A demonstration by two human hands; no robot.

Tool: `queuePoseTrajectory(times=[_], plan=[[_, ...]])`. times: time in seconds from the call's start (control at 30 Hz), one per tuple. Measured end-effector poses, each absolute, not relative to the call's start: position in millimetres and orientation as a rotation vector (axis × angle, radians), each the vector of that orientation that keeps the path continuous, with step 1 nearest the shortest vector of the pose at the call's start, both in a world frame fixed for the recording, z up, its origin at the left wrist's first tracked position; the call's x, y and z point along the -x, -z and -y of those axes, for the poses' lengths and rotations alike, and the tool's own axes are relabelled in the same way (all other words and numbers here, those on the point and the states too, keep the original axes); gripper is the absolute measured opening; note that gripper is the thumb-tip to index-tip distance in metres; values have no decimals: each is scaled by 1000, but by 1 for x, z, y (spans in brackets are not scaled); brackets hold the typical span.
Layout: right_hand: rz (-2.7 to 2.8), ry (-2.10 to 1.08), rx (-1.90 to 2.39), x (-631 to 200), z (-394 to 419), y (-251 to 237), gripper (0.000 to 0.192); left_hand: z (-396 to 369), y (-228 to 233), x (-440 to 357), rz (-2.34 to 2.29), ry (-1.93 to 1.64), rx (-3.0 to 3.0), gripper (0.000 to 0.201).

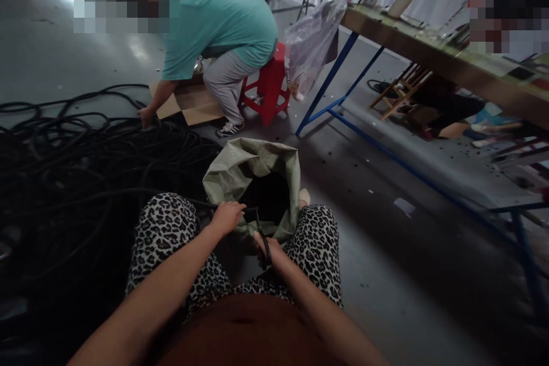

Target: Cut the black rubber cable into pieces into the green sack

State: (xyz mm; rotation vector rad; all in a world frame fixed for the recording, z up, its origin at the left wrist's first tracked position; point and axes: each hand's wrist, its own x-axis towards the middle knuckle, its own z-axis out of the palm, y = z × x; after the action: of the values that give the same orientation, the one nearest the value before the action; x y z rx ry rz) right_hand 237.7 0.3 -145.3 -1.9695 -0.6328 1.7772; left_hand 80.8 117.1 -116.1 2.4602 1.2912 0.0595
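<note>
My left hand [228,217] is closed around a black rubber cord [171,191], which runs in from the pile on the left. The cord's end sticks out past my fingers over the mouth of a pale green woven sack [229,166]. In my right hand [268,249] is a pair of scissors [265,240] with dark handles, its blades pointing up beside the cord's end. Whether the blades touch the cord I cannot tell. The sack stands between my knees with its rim folded outward, and its inside is dark.
A large tangle of black cord [98,154] covers the floor at left. Beyond it a person in a teal shirt [223,17] bends over an open cardboard box [193,100], by a red stool [270,83]. A workbench [412,48] with blue legs and a hanging plastic bag [313,40] stands at right.
</note>
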Motion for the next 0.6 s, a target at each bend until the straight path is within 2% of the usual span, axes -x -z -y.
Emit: queuePoseTrajectory(times=[0.6], plan=[[700, -1780, 1988, -235, -8, 129, 44, -112, 111, -82, -1248, 14, -2431, 27]])
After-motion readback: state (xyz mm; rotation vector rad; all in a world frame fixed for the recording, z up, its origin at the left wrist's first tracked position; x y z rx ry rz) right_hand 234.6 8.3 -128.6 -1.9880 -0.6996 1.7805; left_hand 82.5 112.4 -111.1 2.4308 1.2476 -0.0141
